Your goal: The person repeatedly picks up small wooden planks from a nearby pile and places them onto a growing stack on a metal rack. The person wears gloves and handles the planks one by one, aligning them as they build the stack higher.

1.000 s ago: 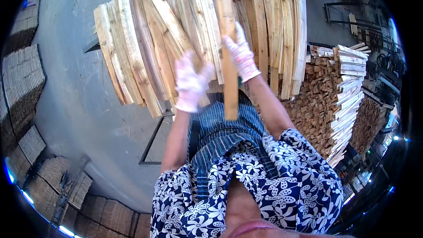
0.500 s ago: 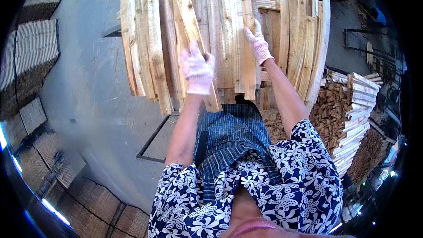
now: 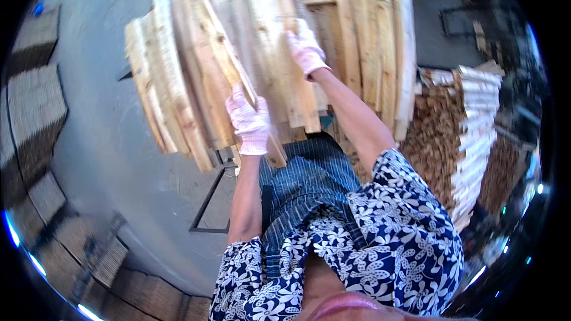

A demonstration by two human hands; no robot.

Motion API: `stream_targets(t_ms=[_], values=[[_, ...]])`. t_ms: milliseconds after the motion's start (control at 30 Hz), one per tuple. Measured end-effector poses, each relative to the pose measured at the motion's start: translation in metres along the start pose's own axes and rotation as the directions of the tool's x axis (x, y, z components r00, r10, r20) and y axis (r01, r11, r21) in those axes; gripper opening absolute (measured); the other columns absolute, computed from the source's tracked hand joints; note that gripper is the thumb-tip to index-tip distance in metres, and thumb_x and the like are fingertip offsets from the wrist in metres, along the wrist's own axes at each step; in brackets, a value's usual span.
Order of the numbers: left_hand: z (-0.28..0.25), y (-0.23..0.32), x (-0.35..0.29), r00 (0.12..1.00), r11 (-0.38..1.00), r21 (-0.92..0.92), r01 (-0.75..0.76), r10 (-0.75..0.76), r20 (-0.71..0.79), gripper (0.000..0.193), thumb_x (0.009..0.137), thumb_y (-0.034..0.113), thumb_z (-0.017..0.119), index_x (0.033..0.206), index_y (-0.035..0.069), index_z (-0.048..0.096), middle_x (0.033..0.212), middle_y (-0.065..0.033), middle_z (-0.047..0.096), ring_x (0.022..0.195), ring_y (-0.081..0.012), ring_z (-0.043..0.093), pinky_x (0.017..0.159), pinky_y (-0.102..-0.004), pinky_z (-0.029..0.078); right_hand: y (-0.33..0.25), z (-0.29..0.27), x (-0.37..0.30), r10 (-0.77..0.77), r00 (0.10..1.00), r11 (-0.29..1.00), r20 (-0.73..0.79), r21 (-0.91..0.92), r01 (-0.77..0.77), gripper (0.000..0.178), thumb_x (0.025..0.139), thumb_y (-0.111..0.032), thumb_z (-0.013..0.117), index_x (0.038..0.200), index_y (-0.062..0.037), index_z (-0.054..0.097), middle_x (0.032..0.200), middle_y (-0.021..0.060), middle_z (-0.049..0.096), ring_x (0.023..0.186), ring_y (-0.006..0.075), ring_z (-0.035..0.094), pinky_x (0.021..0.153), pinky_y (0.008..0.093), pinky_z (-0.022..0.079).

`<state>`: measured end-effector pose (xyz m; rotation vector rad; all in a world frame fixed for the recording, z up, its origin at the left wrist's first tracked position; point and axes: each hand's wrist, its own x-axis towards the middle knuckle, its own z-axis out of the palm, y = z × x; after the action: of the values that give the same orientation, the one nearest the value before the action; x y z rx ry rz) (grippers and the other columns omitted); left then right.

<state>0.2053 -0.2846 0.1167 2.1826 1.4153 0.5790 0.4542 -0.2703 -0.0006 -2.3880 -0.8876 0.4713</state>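
Note:
A broad stack of pale wooden slats (image 3: 172,77) lies in front of me, most of them running away from me side by side. My left hand (image 3: 250,120), in a pale pink-and-white knit glove, is closed around the near part of one slat (image 3: 221,44). That slat slants across the others and is turned partly onto its narrow edge. Further right, my gloved right hand (image 3: 307,50) grips the right edge of another slat (image 3: 307,104), thumb on its face. Its fingertips are partly hidden.
At right stands a large pile of stacked wood pieces (image 3: 434,125) with white-looking ends beside it. A black metal frame (image 3: 208,199) sits on the grey floor (image 3: 143,196) near my left arm. Bundled stacks of boards (image 3: 35,107) line the left side.
The stack and both hands sit further left in the view. The slat in my left hand has turned from its broad face toward its edge. My right hand stays at its slat.

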Motion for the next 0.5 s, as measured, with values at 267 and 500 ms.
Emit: stream_targets(t_ms=[267,500], values=[[-0.013,0.099,0.009,0.868,0.463,-0.787,0.407,0.073,0.492,0.070,0.094,0.012,0.067,0.152,0.002,0.029,0.140,-0.0147,0.045,0.128,-0.0241,0.049,0.108,-0.0383,0.045,-0.080,-0.114,-0.065,-0.056,0.917,0.198,0.396,0.904,-0.378,0.059,0.103,-0.048,0.056,0.144,-0.0064,0.050,0.125,0.0149,0.062,0.115,0.0264,0.062,0.100,0.0372,0.052],[0.036,0.119,0.010,0.885,0.896,-0.444,-0.020,0.223,0.410,0.075,0.095,0.038,0.070,0.152,0.005,0.036,0.132,-0.0266,0.051,0.124,-0.0409,0.052,0.112,-0.0490,0.041,-0.037,-0.148,-0.073,0.059,0.968,0.177,0.245,0.951,-0.251,0.048,0.100,-0.041,0.065,0.135,-0.0086,0.056,0.113,0.0060,0.067,0.104,0.0161,0.063,0.095,0.0327,0.050]])
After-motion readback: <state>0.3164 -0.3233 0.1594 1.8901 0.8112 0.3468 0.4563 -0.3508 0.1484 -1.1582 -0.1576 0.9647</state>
